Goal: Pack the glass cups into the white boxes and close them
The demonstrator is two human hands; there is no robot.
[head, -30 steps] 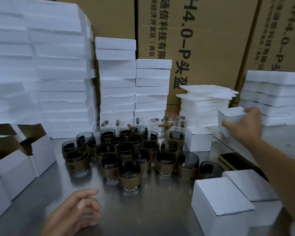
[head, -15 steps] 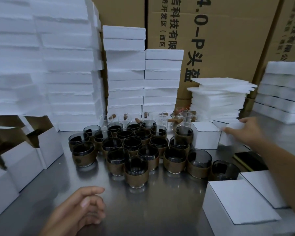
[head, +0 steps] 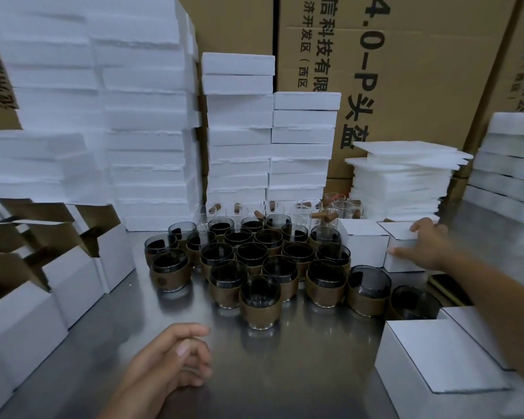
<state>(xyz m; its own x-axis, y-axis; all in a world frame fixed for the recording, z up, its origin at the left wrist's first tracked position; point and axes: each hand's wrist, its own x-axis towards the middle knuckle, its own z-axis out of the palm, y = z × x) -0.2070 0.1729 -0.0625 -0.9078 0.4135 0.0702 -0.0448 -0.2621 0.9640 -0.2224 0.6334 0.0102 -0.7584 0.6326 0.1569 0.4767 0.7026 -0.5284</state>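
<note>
Several dark glass cups [head: 259, 300] with brown sleeves stand clustered mid-table. My right hand [head: 427, 243] reaches over them to the far right and grips a closed white box [head: 401, 260], thumb on its front face and fingers over its top. That box sits on the table beside another closed white box [head: 363, 244]. My left hand [head: 170, 361] rests on the steel table [head: 300, 373] near the front, fingers loosely curled, holding nothing. More closed white boxes [head: 436, 358] stand at the near right.
Open white boxes [head: 73, 267] with raised flaps line the left side. Tall stacks of white foam [head: 239, 131] stand behind the cups, thin foam sheets [head: 403, 179] at back right. Clear glasses with wooden handles [head: 324, 214] are at the back. A dark phone [head: 448, 288] lies right.
My right hand has carried the closed white box down and leftward and set it on the table beside the other closed box. The left hand stays resting in place.
</note>
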